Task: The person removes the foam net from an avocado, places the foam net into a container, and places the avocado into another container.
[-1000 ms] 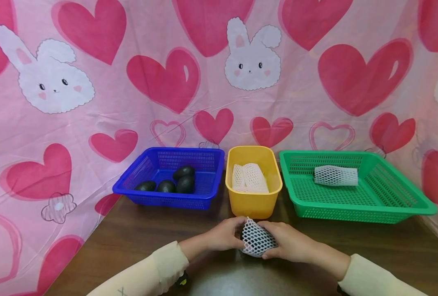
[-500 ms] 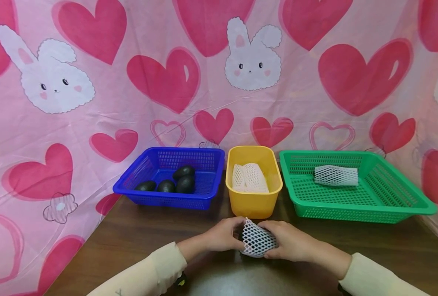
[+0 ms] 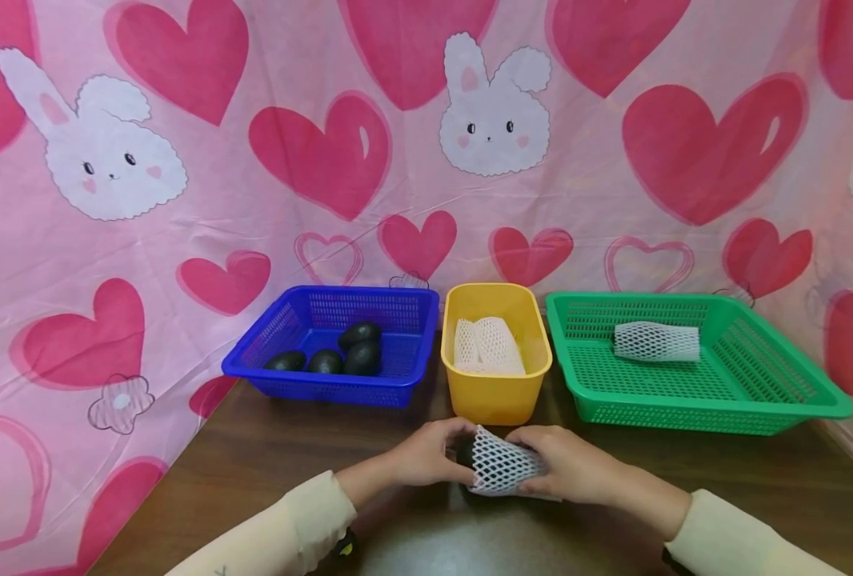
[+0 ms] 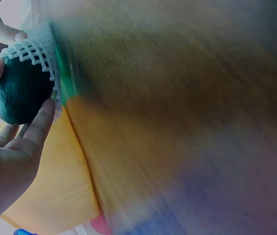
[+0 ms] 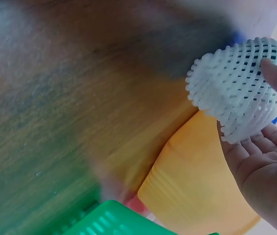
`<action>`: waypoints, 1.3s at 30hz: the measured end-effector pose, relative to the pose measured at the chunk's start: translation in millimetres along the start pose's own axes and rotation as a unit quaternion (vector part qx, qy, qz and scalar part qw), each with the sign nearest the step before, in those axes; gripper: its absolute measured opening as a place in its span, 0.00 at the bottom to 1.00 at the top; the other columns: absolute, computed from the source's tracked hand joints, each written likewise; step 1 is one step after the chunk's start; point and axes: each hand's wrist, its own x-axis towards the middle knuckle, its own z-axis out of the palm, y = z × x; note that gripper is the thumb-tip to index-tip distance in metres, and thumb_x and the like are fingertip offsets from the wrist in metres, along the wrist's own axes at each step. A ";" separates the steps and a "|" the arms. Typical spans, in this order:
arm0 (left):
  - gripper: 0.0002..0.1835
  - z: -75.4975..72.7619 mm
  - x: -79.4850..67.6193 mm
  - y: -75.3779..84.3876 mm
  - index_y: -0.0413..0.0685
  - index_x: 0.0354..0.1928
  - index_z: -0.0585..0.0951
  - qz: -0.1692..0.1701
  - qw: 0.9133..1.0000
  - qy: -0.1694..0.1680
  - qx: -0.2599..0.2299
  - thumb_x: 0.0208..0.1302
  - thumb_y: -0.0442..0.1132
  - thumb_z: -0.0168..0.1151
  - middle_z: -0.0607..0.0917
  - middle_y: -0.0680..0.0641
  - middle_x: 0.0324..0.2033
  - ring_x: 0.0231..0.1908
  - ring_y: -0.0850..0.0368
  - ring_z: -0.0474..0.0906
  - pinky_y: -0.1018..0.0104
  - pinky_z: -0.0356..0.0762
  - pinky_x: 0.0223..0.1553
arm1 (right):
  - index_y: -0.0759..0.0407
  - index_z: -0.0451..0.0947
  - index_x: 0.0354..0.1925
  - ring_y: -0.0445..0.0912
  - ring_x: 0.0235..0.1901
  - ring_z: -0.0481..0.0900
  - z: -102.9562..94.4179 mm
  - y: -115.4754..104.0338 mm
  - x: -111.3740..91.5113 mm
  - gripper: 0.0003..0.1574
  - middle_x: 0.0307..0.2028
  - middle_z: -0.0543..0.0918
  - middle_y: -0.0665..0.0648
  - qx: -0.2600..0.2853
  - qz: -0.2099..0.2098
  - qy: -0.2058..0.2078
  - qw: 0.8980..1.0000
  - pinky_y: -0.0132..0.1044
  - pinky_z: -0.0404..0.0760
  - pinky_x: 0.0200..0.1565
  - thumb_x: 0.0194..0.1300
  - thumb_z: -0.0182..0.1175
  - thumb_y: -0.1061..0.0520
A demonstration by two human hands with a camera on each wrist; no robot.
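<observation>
Between the two hands, over the table in front of the yellow bin, is a dark avocado (image 4: 21,90) partly covered by a white foam net sleeve (image 3: 502,464). My left hand (image 3: 430,454) grips the bare end of the avocado, thumb and fingers on opposite sides. On the other side my right hand (image 3: 570,466) holds the sleeve around the fruit, thumb on the mesh in the right wrist view. The sleeve's far end (image 5: 209,85) hangs loose past the right hand, and dark fruit shows through the mesh near the thumb.
At the back left stands a blue basket (image 3: 326,392) with several avocados (image 3: 362,358). The yellow bin (image 3: 494,400) in the middle holds white net sleeves (image 3: 494,344). A green basket (image 3: 686,412) at right contains one sleeved avocado (image 3: 657,342). Behind hangs a pink heart-patterned cloth (image 3: 412,192).
The sleeve has shifted right and stretched out lengthwise, its loose end now showing beyond the right hand. More dark avocado shows at the left hand. The baskets and their contents stay put.
</observation>
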 end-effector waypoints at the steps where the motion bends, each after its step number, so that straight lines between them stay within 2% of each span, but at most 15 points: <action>1: 0.27 -0.5 -0.4 -0.2 0.43 0.52 0.77 0.000 1.000 0.000 -0.003 0.48 0.34 0.76 0.82 0.56 0.44 0.45 0.65 0.77 0.71 0.75 0.46 | 0.53 0.77 0.52 0.37 0.40 0.75 -0.7 0.2 -0.2 0.29 0.43 0.79 0.41 -0.004 -0.002 0.000 1.000 0.38 0.78 0.45 0.52 0.75 0.49; 5: 0.27 -2.7 -2.0 -1.0 0.43 0.52 0.77 -0.001 1.000 0.002 -0.008 0.49 0.33 0.76 0.81 0.55 0.46 0.46 0.64 0.77 0.72 0.75 0.46 | 0.53 0.79 0.50 0.36 0.39 0.76 -4.1 0.7 -0.7 0.27 0.43 0.80 0.41 -0.016 -0.016 0.003 1.000 0.38 0.79 0.43 0.52 0.75 0.50; 14: 0.27 -5.9 -4.8 -2.0 0.42 0.53 0.77 -0.006 1.000 0.003 -0.001 0.48 0.33 0.76 0.81 0.53 0.47 0.48 0.63 0.77 0.72 0.75 0.47 | 0.53 0.82 0.42 0.32 0.32 0.76 -6.0 -2.0 1.1 0.16 0.35 0.81 0.39 -0.015 -0.039 0.008 0.999 0.33 0.80 0.37 0.55 0.73 0.56; 23: 0.27 -9.9 -9.0 -0.4 0.42 0.53 0.77 -0.004 1.000 0.007 -0.017 0.49 0.33 0.76 0.81 0.52 0.48 0.46 0.63 0.78 0.71 0.77 0.45 | 0.50 0.82 0.35 0.31 0.28 0.75 -8.8 -6.1 -1.8 0.09 0.30 0.81 0.38 -0.049 -0.069 0.037 0.996 0.32 0.80 0.33 0.56 0.72 0.58; 30: 0.27 -18.1 -13.5 1.0 0.45 0.54 0.77 -0.009 0.999 0.006 -0.038 0.51 0.35 0.76 0.81 0.53 0.47 0.46 0.62 0.79 0.69 0.78 0.44 | 0.48 0.81 0.33 0.31 0.26 0.74 -18.4 -8.4 -5.0 0.09 0.28 0.79 0.36 -0.058 -0.058 0.043 0.996 0.32 0.79 0.31 0.55 0.72 0.58; 39: 0.27 -27.6 -21.5 5.0 0.45 0.54 0.76 -0.025 0.999 0.016 -0.041 0.52 0.36 0.75 0.83 0.52 0.46 0.44 0.59 0.80 0.67 0.79 0.44 | 0.47 0.81 0.32 0.32 0.25 0.73 -35.9 -10.2 -12.2 0.08 0.27 0.78 0.36 -0.069 -0.030 0.055 0.996 0.31 0.78 0.30 0.56 0.72 0.56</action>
